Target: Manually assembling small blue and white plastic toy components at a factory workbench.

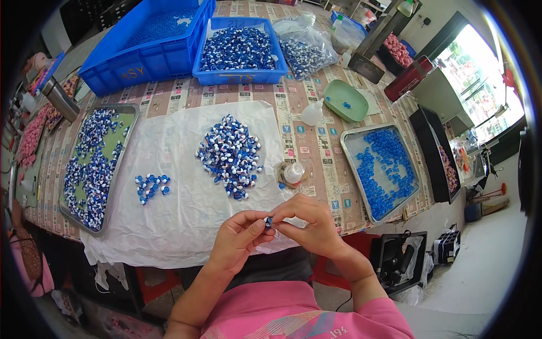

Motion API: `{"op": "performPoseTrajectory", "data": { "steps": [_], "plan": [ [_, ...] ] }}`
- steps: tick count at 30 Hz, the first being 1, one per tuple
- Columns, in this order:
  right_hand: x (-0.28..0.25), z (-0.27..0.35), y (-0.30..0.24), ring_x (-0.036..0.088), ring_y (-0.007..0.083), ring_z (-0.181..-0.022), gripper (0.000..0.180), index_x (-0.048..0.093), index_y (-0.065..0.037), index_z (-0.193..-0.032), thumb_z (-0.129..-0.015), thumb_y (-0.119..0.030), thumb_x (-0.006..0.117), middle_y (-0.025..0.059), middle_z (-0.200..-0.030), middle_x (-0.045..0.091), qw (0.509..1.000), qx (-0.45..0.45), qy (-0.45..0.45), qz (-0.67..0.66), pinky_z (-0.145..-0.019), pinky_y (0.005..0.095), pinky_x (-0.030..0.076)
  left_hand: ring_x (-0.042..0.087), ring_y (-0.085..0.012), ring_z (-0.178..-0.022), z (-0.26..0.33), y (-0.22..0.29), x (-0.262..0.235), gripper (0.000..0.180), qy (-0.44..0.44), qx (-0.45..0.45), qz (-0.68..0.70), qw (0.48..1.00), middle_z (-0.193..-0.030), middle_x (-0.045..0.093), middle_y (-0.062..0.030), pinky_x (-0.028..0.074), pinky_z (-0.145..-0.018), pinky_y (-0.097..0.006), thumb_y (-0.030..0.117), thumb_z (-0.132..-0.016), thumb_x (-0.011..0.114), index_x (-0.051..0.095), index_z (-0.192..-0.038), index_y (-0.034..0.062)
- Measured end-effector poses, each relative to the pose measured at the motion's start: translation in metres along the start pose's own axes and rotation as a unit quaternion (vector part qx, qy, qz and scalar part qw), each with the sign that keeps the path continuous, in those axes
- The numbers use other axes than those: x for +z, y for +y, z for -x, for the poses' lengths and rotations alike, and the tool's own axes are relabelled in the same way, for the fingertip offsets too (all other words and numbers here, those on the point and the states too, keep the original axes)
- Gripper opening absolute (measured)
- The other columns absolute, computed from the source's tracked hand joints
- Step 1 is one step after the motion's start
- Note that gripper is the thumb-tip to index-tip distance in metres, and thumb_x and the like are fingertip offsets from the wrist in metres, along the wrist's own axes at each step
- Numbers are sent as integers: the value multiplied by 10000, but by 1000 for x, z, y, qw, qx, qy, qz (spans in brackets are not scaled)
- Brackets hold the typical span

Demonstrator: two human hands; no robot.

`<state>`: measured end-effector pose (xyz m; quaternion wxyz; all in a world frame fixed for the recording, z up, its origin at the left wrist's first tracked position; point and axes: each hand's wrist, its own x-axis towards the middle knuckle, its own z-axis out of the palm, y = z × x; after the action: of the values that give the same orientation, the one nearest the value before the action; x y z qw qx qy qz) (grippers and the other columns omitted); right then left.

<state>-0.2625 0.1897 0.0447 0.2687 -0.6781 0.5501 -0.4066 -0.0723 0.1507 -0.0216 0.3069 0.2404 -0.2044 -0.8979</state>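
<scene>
In front of me, just off the table's near edge, my left hand (240,238) pinches a small blue-and-white bead-like piece (268,222) between thumb and fingertips. The fingers of my right hand (311,225) close on the same piece from the other side and hide part of it. Beyond my hands, a heap of small blue-and-white pieces (230,155) lies on a white sheet (175,237). A smaller group of them (151,188) is spread to its left. Close to my right hand stands a small clear container (294,172), with one blue bead (282,185) beside it.
At left lies a metal tray (129,127) of blue-and-white pieces; at right, a metal tray (348,148) of clear blue beads. Behind are blue crates (135,70), a filled plastic bag (305,48), a green dish (344,101), a white squeeze bottle (312,113) and a red flask (407,79).
</scene>
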Motion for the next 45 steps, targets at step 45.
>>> {"op": "performPoseTrajectory", "data": {
  "steps": [45],
  "plan": [
    [-231,28,144,603,299,-932,227,708,-31,-961,-746,38,696,103,-972,696,917,122,70,374,-871,389,490,587,-105,-754,2,69,-32,126,311,307,-605,666,-864,638,-17,476,-700,-241,-12,-901,616,661,-1018,-22]
  ]
}}
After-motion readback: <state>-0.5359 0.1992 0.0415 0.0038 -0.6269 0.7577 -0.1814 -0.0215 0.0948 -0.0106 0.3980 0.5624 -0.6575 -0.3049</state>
